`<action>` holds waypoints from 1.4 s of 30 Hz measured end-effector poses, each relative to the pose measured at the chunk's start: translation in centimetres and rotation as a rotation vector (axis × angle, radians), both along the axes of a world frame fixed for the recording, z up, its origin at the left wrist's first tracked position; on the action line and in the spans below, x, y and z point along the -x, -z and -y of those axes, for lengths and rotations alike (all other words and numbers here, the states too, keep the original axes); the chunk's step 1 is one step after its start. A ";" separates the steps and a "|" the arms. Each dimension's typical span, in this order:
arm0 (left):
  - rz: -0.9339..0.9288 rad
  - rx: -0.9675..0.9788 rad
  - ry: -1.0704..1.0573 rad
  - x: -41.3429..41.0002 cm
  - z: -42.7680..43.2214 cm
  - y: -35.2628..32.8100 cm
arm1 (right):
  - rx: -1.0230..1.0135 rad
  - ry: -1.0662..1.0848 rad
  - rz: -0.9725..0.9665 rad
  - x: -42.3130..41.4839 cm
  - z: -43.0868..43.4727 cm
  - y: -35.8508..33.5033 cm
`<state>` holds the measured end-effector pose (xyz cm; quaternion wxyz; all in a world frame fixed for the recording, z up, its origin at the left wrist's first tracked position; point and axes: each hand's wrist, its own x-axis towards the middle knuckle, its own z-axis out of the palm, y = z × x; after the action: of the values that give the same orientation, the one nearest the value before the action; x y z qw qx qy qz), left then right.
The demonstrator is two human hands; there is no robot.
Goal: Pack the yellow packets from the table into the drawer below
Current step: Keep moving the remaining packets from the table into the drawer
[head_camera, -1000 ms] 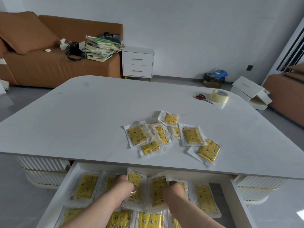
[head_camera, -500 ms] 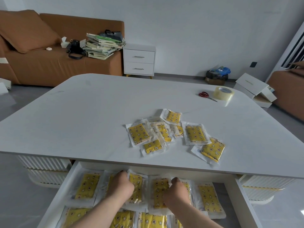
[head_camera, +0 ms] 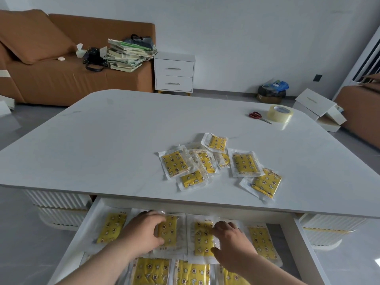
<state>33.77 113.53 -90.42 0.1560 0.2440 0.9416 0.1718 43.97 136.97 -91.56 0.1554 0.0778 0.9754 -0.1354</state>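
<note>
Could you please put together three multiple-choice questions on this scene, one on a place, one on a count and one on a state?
1. Where is the clear roll of packing tape?
A. On the floor.
B. On the white table, beside the red-handled scissors.
C. On a shelf.

2. How many drawers has the small white bedside cabinet?
A. One.
B. Two.
C. Four.

3. What state is the white drawer under the table in?
A. Shut.
B. Open and bare.
C. Open, with yellow patterned plastic packets laid inside.

Answers: 1 B, the roll stands at the table's far right by the scissors; 2 B, two fronts, each with a handle; 3 C, it is pulled out with packets in rows.
</note>
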 end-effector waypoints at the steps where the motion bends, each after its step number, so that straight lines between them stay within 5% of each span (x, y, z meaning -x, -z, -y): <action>1: 0.012 0.071 0.078 -0.1 0.4 0.0 | -0.011 -0.035 0.018 -0.3 -0.3 0.0; 5: -0.049 0.242 0.222 -0.1 0.7 0.3 | -0.043 -0.116 0.042 -0.7 -0.8 0.0; 26: -0.087 0.206 0.364 -0.5 -0.8 1.4 | -0.142 -0.213 0.000 0.1 0.6 1.3; 42: -0.092 0.013 0.100 0.4 0.1 2.4 | 0.129 0.095 -0.149 2.0 0.5 1.5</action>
<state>33.40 113.40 -92.84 0.1225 0.2974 0.9355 0.1460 42.00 136.50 -93.02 0.0808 0.1033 0.9688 -0.2104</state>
